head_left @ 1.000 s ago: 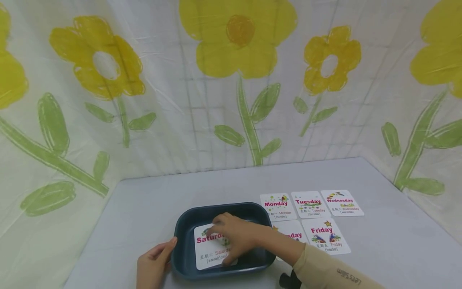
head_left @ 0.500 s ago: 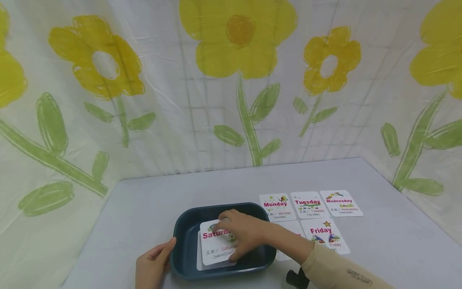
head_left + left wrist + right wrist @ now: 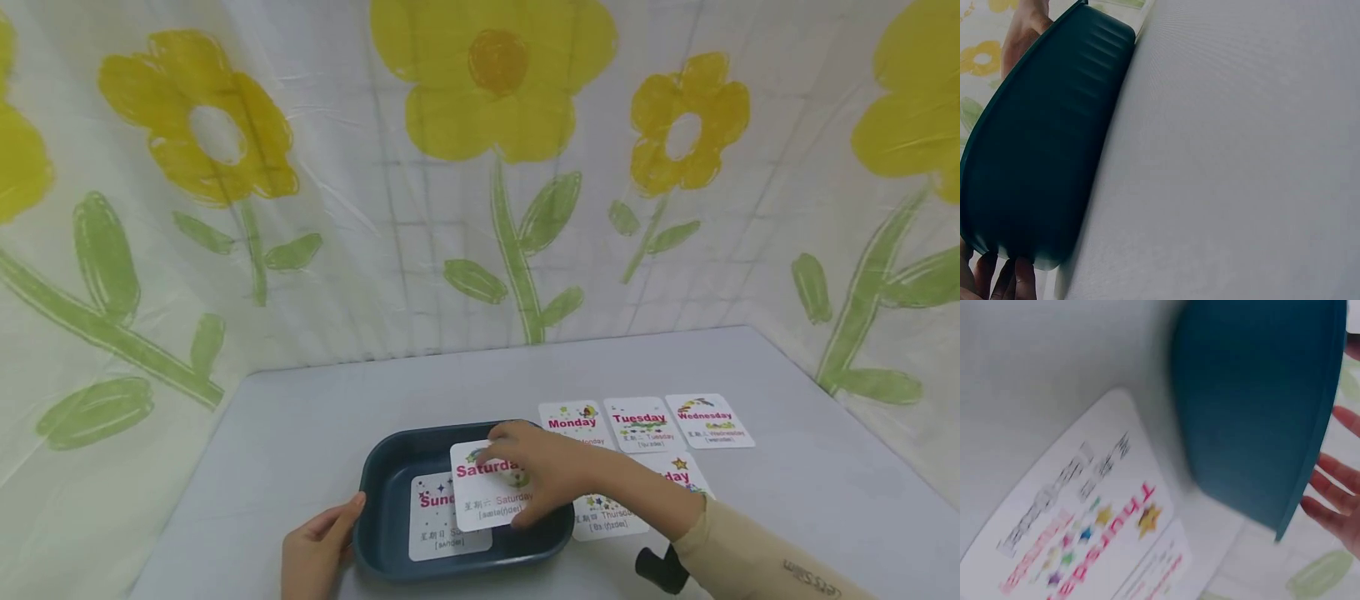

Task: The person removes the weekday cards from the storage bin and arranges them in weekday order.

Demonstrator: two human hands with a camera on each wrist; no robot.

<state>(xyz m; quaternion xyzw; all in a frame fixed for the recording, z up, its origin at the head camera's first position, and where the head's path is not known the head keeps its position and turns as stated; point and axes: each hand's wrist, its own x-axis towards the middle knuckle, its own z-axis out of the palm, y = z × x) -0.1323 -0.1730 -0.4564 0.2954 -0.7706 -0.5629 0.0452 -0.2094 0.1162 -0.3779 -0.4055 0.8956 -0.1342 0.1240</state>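
In the head view, my right hand (image 3: pixel 558 471) holds the white Saturday card (image 3: pixel 487 500) by its edges, with the thumb at the lower right. The card is raised over the dark blue-green tray (image 3: pixel 386 462) and partly covers the Sunday card (image 3: pixel 427 537), which lies on the tray's floor. My left hand (image 3: pixel 318 542) grips the tray's left end, thumb on the rim. Its fingers (image 3: pixel 1025 278) touch the outer wall in the left wrist view. The right wrist view shows the tray's side (image 3: pixel 1260 412) hiding the held card and part of the right hand.
Right of the tray lie the Monday (image 3: pixel 572 412), Tuesday (image 3: pixel 637 421) and Wednesday (image 3: pixel 708 421) cards. Nearer are the Thursday (image 3: pixel 611 523) and Friday (image 3: pixel 680 467) cards, partly behind the right arm. A flower-printed curtain (image 3: pixel 337 292) hangs behind the pale table (image 3: pixel 300 433).
The Saturday card has come up off the Sunday card and moved right with my right hand, uncovering much of the Sunday card. My left hand and the tray stay put.
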